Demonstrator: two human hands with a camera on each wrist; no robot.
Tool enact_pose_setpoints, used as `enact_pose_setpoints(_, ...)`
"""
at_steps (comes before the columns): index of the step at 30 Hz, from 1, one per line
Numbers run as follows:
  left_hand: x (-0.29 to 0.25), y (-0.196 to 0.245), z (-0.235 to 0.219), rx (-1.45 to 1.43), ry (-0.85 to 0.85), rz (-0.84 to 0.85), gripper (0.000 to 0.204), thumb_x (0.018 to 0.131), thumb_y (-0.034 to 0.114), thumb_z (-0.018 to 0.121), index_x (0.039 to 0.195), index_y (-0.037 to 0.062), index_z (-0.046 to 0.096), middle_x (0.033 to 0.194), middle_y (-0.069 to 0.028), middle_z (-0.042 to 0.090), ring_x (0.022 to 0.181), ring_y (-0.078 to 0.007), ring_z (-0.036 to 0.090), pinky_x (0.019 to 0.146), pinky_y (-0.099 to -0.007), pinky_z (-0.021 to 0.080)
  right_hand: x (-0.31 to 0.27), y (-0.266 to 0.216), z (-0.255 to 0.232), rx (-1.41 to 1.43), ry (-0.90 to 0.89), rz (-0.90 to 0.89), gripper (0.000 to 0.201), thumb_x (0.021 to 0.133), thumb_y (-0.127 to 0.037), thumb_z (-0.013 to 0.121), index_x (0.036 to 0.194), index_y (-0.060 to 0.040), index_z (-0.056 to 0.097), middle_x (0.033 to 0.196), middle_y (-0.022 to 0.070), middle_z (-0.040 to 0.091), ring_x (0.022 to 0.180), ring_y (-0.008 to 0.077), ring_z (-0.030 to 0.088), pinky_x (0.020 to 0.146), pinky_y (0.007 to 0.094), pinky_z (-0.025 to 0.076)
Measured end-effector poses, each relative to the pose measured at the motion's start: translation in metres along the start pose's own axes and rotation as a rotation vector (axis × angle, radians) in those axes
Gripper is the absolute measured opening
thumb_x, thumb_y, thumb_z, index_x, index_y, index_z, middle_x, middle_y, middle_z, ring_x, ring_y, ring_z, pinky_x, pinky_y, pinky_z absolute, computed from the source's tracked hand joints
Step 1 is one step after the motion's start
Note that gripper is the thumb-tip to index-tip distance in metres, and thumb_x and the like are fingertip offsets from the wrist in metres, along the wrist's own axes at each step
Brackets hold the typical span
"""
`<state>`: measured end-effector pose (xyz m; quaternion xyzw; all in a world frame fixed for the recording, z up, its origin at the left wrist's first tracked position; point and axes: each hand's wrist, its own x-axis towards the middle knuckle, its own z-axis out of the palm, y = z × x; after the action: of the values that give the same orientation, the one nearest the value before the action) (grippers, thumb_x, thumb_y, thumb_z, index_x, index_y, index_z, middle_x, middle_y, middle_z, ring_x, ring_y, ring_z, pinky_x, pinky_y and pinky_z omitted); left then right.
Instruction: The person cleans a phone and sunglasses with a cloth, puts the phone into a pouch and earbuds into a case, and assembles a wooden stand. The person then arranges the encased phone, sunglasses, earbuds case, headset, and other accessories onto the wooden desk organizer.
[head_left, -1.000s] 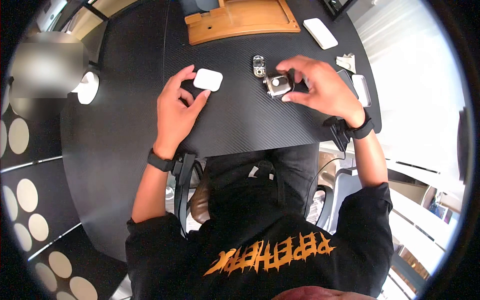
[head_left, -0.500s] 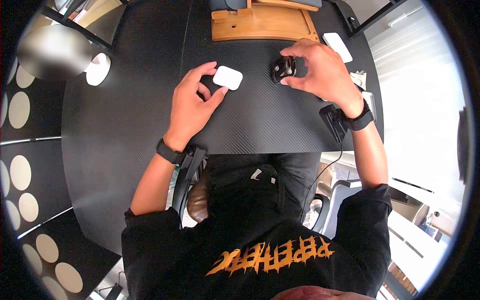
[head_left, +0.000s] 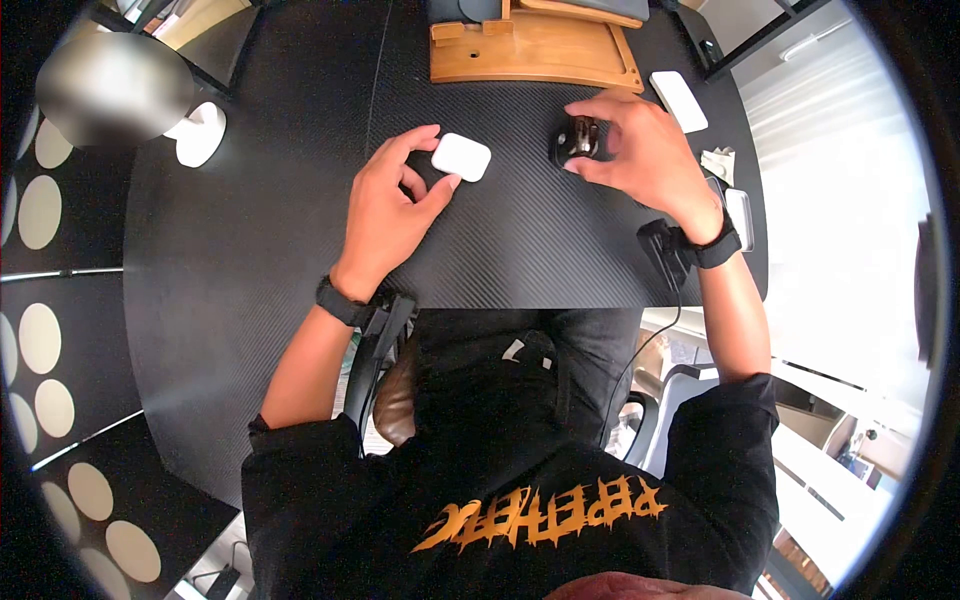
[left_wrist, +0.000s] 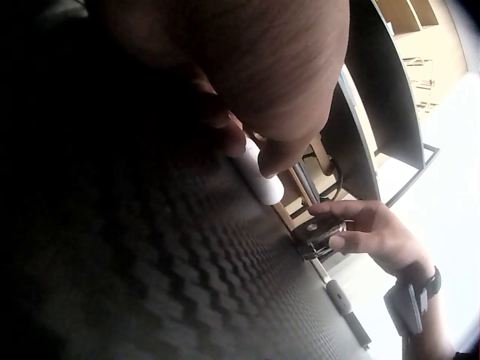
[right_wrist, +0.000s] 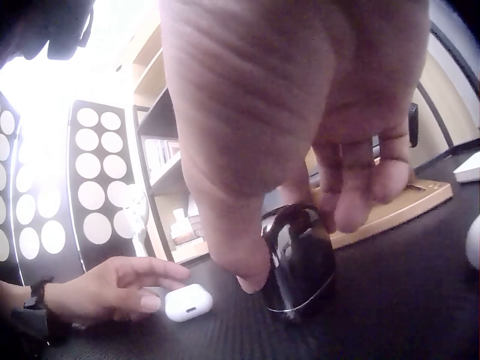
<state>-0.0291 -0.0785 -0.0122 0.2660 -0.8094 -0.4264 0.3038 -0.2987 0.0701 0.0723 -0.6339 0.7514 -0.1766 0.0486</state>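
Note:
A small white rounded case (head_left: 462, 158) lies on the black table, with the thumb and index finger of the left hand (head_left: 388, 210) against its edges. The left wrist view shows the same white case (left_wrist: 262, 178) partly behind the thumb. To the right, the right hand (head_left: 650, 155) holds a glossy dark case (head_left: 578, 140) between thumb and fingers. In the right wrist view this dark case (right_wrist: 300, 262) stands upright on the table, its top partly covered by the hand.
A wooden stand (head_left: 540, 55) is at the table's far side. Towards the right edge are a white slab (head_left: 679, 100), a crumpled white piece (head_left: 718, 163) and a shallow pale tray (head_left: 739, 218). A white round base (head_left: 202, 135) stands at the left.
The head view has shifted. The right hand has brought the dark case leftward to where a small shiny item lay, which no longer shows separately. The left hand stays at the white case.

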Motion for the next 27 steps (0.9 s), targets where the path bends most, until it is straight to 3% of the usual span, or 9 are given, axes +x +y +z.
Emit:
enact_pose_setpoints(2,0.000,0.001,0.001,-0.005,0.005,0.000,0.058,0.088,0.001,0.082,0.143,0.0043,0.063,0.128,-0.0072,0.073,0.066,-0.0032,0.056,0.057,-0.0208,0.047,-0.006,0.000,-0.010,0.035,-0.102,0.169,0.055,0.073,-0.030,0.091,0.123,-0.0097,0.077,0.112,0.0103,0.076,0.102,0.0338,0.075,0.091,0.0437,0.059)
enact_pose_setpoints(5,0.000,0.005,0.001,0.007,0.014,-0.019,0.056,0.085,0.007,0.085,0.137,0.0051,0.066,0.121,-0.0084,0.074,0.062,-0.0103,0.063,0.064,-0.0284,0.052,-0.020,0.020,-0.002,-0.054,-0.043,0.101,0.056,0.072,-0.030,0.094,0.122,-0.0102,0.077,0.108,0.0105,0.079,0.099,0.0333,0.076,0.089,0.0427,0.060)
enact_pose_setpoints(7,0.001,0.007,0.000,0.013,0.007,-0.051,0.055,0.085,0.007,0.085,0.137,0.0058,0.067,0.121,-0.0080,0.074,0.061,-0.0091,0.062,0.063,-0.0274,0.052,-0.024,0.016,-0.003,-0.058,-0.077,0.157,0.055,0.072,-0.029,0.094,0.120,-0.0101,0.077,0.108,0.0116,0.080,0.102,0.0326,0.076,0.090,0.0424,0.060)
enact_pose_setpoints(12,0.000,0.002,0.003,0.005,0.023,-0.011,0.055,0.085,0.006,0.085,0.137,0.0062,0.067,0.122,-0.0078,0.074,0.061,-0.0079,0.060,0.061,-0.0261,0.050,-0.033,0.023,-0.001,-0.024,-0.016,0.097,0.054,0.072,-0.030,0.093,0.120,-0.0117,0.078,0.109,0.0103,0.079,0.096,0.0322,0.076,0.088,0.0421,0.060)
enact_pose_setpoints(14,-0.001,0.000,0.003,0.023,0.001,-0.020,0.057,0.089,0.001,0.082,0.144,0.0041,0.063,0.129,-0.0066,0.073,0.067,-0.0019,0.056,0.060,-0.0201,0.046,-0.034,0.025,-0.005,-0.030,0.001,0.081,0.054,0.072,-0.030,0.093,0.120,-0.0123,0.078,0.109,0.0095,0.079,0.093,0.0315,0.076,0.087,0.0414,0.060)
enact_pose_setpoints(21,0.000,0.000,0.001,0.016,-0.014,-0.048,0.055,0.091,-0.002,0.079,0.143,0.0022,0.062,0.129,-0.0062,0.073,0.067,-0.0018,0.055,0.061,-0.0202,0.047,-0.044,0.063,-0.022,-0.011,0.192,0.172,0.056,0.067,-0.034,0.095,0.116,-0.0131,0.081,0.101,0.0049,0.079,0.078,0.0219,0.072,0.074,0.0380,0.059)
enact_pose_setpoints(22,0.001,0.002,0.003,-0.002,0.018,-0.056,0.053,0.086,0.001,0.082,0.137,0.0036,0.067,0.125,-0.0075,0.074,0.062,-0.0069,0.059,0.060,-0.0240,0.049,-0.043,0.072,-0.027,-0.048,0.219,0.230,0.056,0.067,-0.036,0.095,0.115,-0.0128,0.081,0.101,0.0051,0.079,0.078,0.0211,0.072,0.073,0.0373,0.058)
enact_pose_setpoints(27,0.001,0.003,0.005,-0.004,0.018,-0.060,0.053,0.086,0.001,0.082,0.137,0.0035,0.067,0.125,-0.0075,0.074,0.063,-0.0062,0.058,0.060,-0.0238,0.048,-0.031,0.129,-0.035,-0.041,0.326,0.467,0.058,0.070,-0.044,0.095,0.115,-0.0101,0.081,0.100,0.0076,0.080,0.085,0.0232,0.076,0.075,0.0368,0.058)
